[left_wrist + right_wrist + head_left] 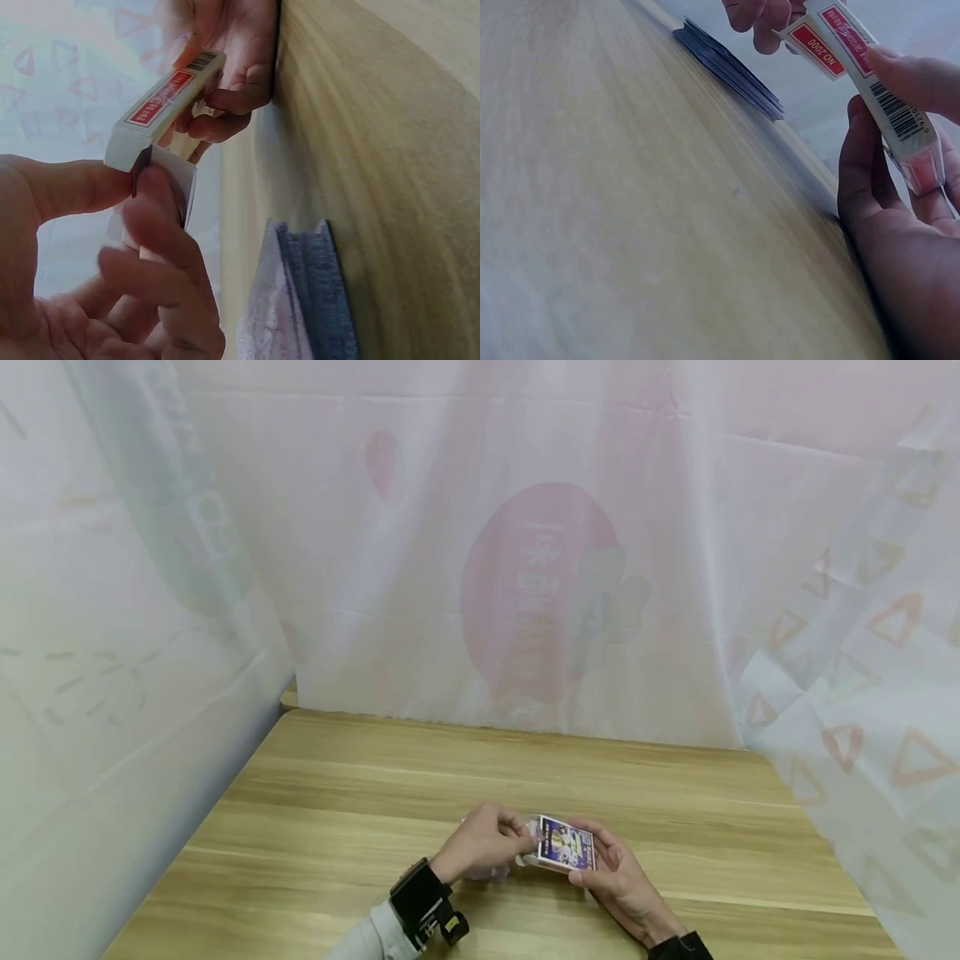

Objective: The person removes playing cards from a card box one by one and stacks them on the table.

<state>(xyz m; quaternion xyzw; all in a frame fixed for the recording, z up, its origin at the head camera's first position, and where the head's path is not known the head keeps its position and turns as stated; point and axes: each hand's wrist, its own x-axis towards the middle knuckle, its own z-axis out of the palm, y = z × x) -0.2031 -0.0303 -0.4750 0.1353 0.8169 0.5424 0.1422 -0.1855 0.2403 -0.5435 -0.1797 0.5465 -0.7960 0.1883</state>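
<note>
A small playing-card box (pixel 567 845) with a purple printed face is held above the table by my right hand (pixel 626 885), thumb on one edge and fingers around the other. A barcode and red label show on its narrow side (pixel 877 82). My left hand (pixel 483 842) pinches the box's open end, where a flap (pixel 176 174) stands out; a dark edge shows at the opening between the fingers. On the table under my left hand lies a stack of cards (pixel 330 292), mostly hidden in the head view.
The wood-grain table (pixel 375 777) extends around the hands. Printed pale sheeting (pixel 420 610) hangs behind it and on both sides. My left wrist carries a black strapped device (pixel 420 897), and a black band (pixel 681 946) circles the right wrist.
</note>
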